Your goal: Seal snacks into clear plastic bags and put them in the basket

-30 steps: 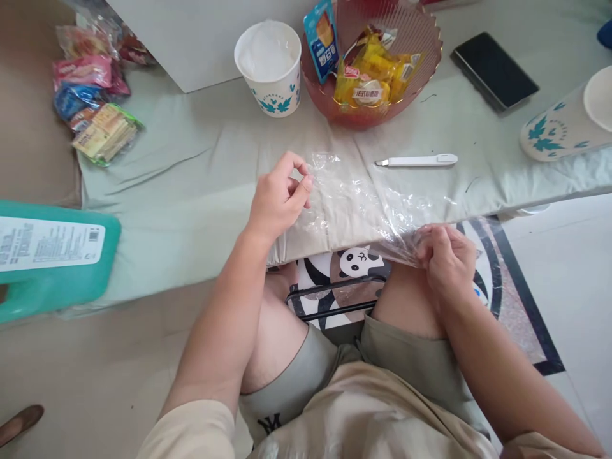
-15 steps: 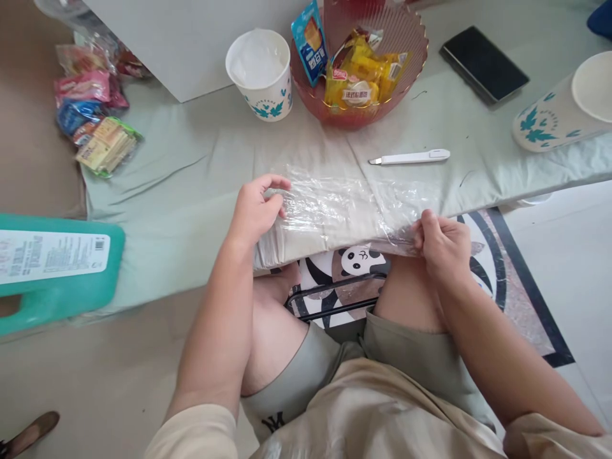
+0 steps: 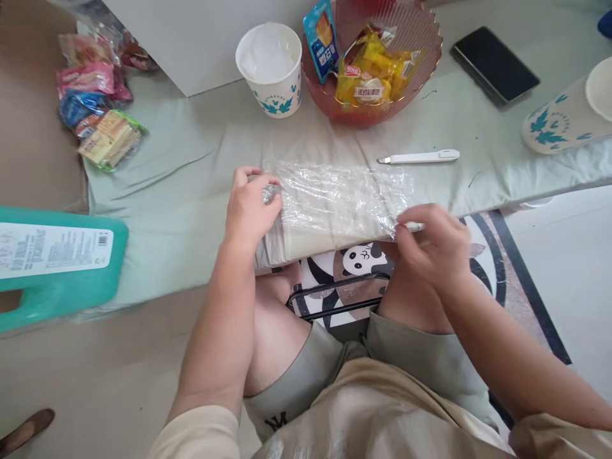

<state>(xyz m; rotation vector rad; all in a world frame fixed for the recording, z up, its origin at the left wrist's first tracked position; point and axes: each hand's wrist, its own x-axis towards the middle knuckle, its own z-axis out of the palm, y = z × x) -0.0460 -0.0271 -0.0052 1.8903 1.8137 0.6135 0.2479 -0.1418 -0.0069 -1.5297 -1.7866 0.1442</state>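
A: While the left hand [image 3: 248, 210] pinches a crumpled bit of the clear film [image 3: 339, 197] at its left end, what is the right hand doing?

B: The right hand [image 3: 433, 245] is a little blurred, but thumb and fingertips look closed on the film's near right corner, at the near edge of the counter [image 3: 191, 185].

A: So the film sits between them?

B: Yes. It lies flat on the cloth-covered counter, long axis running left to right, one hand at each end. The left grips slightly farther away, the right nearer. Both touch it, so neither is closer.

A: And beyond?

B: Just past the film, to the right, lies a white pen-like tool [image 3: 418, 157], apart from it. Farther still stand a paper cup [image 3: 270, 67] and a red bowl [image 3: 428, 67] of snack packs. A black phone [image 3: 495, 65] lies at the far right.
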